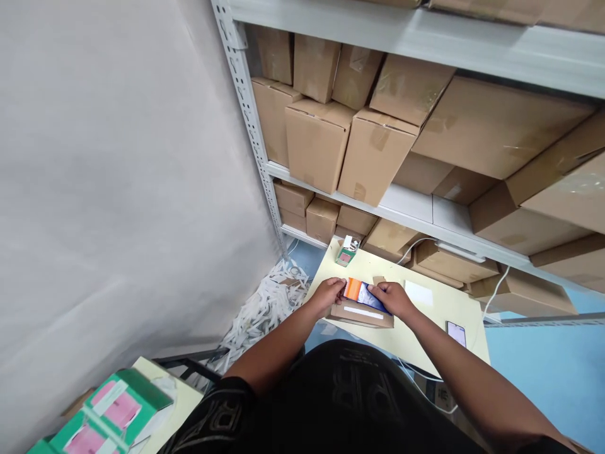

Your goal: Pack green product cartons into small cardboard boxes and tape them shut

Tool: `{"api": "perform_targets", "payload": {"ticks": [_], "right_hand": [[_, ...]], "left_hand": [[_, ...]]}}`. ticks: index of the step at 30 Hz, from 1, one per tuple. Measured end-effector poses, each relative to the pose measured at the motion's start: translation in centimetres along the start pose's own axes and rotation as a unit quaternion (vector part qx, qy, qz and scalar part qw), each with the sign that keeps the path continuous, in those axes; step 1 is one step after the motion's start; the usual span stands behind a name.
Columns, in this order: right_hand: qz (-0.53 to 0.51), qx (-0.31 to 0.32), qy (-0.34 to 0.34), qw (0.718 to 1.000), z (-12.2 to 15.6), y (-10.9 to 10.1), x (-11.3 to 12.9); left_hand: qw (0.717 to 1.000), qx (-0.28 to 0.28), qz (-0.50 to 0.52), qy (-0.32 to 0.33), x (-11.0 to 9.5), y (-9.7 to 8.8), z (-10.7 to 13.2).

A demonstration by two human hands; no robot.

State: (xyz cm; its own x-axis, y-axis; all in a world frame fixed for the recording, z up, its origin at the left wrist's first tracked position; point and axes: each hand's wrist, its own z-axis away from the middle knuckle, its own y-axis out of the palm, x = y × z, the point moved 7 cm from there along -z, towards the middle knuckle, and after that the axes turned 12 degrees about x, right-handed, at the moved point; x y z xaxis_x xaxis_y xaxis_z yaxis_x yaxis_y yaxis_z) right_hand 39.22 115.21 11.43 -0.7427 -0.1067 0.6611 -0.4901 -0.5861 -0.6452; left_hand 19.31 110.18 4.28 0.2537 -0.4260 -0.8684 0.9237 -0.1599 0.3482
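Note:
My left hand (327, 292) and my right hand (392, 296) both pinch a small flat packet (362, 292), orange at its left end and blue-white on the right. They hold it just above a flat brown cardboard mailer (363, 314) with a white strip, which lies on a pale yellow table (425, 340). The left fingers close on the orange end, and the right fingers close on the blue end.
A phone (456, 332) lies on the table's right side beside a white label (418, 292). A small green and white box (347, 250) stands at the far edge. Metal shelving (250, 120) packed with cardboard boxes (316, 142) rises behind. Paper strips (265, 309) litter the floor. Green-pink boxes (113, 410) sit lower left.

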Motion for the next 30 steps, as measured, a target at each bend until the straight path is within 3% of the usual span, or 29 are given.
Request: {"api": "perform_targets", "payload": {"ticks": [8, 16, 18, 21, 25, 30], "right_hand": [[0.067, 0.042, 0.028, 0.996, -0.3, 0.1, 1.9], [0.125, 0.058, 0.067, 0.988, 1.4, -0.7, 0.6], [0.133, 0.063, 0.066, 0.987, 1.9, -0.5, 0.3], [0.151, 0.069, 0.069, 0.984, 2.1, -0.1, 0.2], [0.18, 0.051, 0.074, 0.98, 1.6, 0.0, 0.5], [0.172, 0.044, 0.076, 0.981, 1.3, -0.1, 0.3]], "left_hand": [[0.995, -0.062, -0.07, 0.028, -0.1, -0.9, -0.3], [0.974, -0.147, -0.173, 0.019, 1.7, -6.5, 1.6], [0.958, -0.158, -0.238, 0.028, 2.3, -7.1, 2.1], [0.927, -0.165, -0.332, 0.054, 3.3, -6.1, 1.9], [0.92, -0.129, -0.365, 0.063, 4.6, -3.7, -0.3], [0.899, -0.101, -0.417, 0.088, 3.3, -3.5, -1.2]]}}
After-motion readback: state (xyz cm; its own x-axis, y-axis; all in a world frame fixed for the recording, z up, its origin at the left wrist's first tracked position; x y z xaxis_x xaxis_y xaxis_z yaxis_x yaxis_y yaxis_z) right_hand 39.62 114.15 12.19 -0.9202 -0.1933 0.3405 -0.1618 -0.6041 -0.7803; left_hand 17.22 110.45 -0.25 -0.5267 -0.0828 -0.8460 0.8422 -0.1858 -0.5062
